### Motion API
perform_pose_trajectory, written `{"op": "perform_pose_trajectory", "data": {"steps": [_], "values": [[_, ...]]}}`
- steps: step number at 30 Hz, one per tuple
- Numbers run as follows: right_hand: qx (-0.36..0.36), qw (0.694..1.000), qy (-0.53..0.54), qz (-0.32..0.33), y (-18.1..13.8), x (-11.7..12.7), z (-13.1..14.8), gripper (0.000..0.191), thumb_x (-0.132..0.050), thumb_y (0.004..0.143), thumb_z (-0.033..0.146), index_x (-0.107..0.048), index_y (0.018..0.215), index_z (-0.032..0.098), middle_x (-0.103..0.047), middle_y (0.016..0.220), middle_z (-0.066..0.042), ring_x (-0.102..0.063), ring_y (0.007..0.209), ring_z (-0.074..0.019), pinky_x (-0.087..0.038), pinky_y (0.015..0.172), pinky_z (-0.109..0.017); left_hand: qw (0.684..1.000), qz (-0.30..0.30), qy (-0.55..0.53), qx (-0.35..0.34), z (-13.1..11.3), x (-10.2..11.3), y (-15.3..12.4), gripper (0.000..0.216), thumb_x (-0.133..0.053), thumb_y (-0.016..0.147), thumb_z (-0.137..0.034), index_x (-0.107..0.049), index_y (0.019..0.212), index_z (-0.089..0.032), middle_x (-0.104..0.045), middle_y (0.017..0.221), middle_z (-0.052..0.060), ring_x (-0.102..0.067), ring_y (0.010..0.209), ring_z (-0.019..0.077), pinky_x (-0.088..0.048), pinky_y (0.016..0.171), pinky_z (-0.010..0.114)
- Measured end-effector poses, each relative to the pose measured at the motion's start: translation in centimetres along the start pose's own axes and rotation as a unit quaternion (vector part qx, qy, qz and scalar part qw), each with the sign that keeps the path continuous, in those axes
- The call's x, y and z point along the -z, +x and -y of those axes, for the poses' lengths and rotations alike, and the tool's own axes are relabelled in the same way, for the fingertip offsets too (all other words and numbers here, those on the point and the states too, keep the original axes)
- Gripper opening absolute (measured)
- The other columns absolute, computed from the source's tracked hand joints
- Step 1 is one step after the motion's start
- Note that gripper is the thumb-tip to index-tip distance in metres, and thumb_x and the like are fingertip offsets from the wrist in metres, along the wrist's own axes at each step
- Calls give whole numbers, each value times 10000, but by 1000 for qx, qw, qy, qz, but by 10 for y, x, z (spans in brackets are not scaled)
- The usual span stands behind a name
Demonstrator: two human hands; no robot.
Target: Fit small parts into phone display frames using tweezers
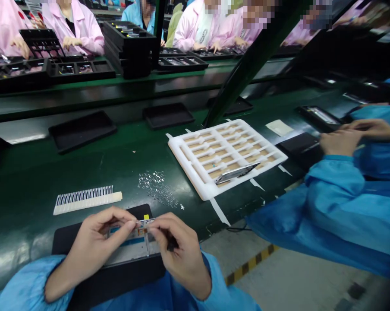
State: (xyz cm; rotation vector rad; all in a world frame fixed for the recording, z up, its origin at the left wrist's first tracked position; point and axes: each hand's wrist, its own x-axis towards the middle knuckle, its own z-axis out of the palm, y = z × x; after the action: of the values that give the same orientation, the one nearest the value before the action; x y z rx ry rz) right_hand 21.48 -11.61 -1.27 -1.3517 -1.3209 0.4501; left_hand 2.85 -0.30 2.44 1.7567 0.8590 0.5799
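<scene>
My left hand [96, 239] and my right hand [178, 250] meet over a flat phone frame [135, 248] that lies in a black tray [117, 268] at the near edge of the green bench. Both hands pinch at the frame's top edge, where a small yellow and orange part [145, 223] shows. My right hand also seems to grip a thin dark tool, mostly hidden by its fingers. A scatter of tiny metal parts [158, 186] lies just beyond the tray.
A white strip of labels [86, 199] lies left of the metal parts. A white slotted tray [225, 155] with a loose frame stands to the right. A co-worker in a blue coat [340, 203] works at my right. Black trays [81, 129] ride the belt; people in pink sit opposite.
</scene>
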Motion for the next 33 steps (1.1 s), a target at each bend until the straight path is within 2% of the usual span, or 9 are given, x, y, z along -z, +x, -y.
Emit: {"op": "perform_pose_trajectory", "data": {"steps": [2, 3, 6, 8, 11, 15, 19, 27, 33], "values": [[20, 998, -56, 16, 3, 5, -8, 146, -577, 1063, 119, -696, 1021, 192, -724, 946, -43, -726, 873, -145, -591, 766, -232, 988, 19, 146, -44, 4, 6, -4, 233, -705, 992, -443, -759, 1112, -251, -817, 1007, 19, -799, 890, 196, -676, 781, 292], [37, 994, -95, 37, 4, 7, -12, 172, -541, 1071, 107, -689, 1033, 186, -723, 969, -52, -728, 889, -153, -593, 770, -243, 969, 31, 233, -72, 7, 9, -7, 242, -679, 1009, -433, -752, 1146, -247, -810, 1049, 31, -794, 924, 226, -683, 806, 351], [107, 964, -214, 116, 7, 10, -22, 255, -438, 1090, 79, -679, 1068, 159, -735, 1022, -78, -736, 903, -173, -593, 748, -268, 879, 70, 445, -158, 20, 11, -18, 224, -536, 1045, -226, -757, 1057, -195, -782, 1057, 81, -768, 949, 294, -683, 827, 491], [147, 940, -271, 145, 8, 10, -26, 274, -412, 1107, 93, -679, 1081, 144, -746, 1036, -85, -741, 911, -183, -593, 742, -280, 833, 78, 511, -194, 25, 8, -25, 300, -472, 992, -74, -757, 1014, -165, -769, 1053, 109, -762, 947, 297, -689, 814, 479], [172, 918, -321, 158, 9, 7, -29, 269, -417, 1124, 127, -681, 1074, 140, -757, 1030, -81, -737, 909, -193, -584, 729, -292, 803, 64, 547, -227, 25, 4, -30, 359, -449, 932, 14, -756, 1041, -137, -762, 1104, 140, -766, 965, 281, -695, 787, 409], [184, 905, -352, 152, 8, 5, -30, 303, -398, 1124, 118, -688, 1040, 143, -759, 1007, -74, -715, 853, -195, -547, 662, -311, 791, 47, 557, -249, 20, 0, -30, 395, -430, 917, 37, -760, 1056, -130, -767, 1070, 127, -762, 928, 259, -691, 754, 375], [200, 891, -377, 157, 7, 4, -28, 264, -455, 1107, 116, -706, 1029, 132, -760, 999, -92, -691, 819, -210, -509, 613, -329, 789, 22, 548, -278, 22, -6, -29, 401, -409, 951, 6, -748, 1122, -125, -771, 1080, 129, -744, 957, 256, -680, 790, 369], [222, 872, -402, 171, 7, 7, -22, 274, -468, 1087, 105, -741, 1086, 118, -784, 1043, -126, -659, 758, -213, -490, 558, -347, 783, 9, 532, -323, 27, -13, -25, 355, -435, 988, -58, -717, 1200, -84, -758, 1075, 158, -718, 927, 294, -674, 750, 426], [174, 869, -427, 177, -15, 4, -10, 343, -466, 1088, 163, -698, 1313, 47, -761, 1263, -196, -713, 816, -255, -540, 524, -363, 784, 18, 528, -324, 31, -12, -24, 356, -485, 957, -42, -716, 1223, -89, -746, 1105, 160, -702, 958, 302, -674, 778, 434]]}}
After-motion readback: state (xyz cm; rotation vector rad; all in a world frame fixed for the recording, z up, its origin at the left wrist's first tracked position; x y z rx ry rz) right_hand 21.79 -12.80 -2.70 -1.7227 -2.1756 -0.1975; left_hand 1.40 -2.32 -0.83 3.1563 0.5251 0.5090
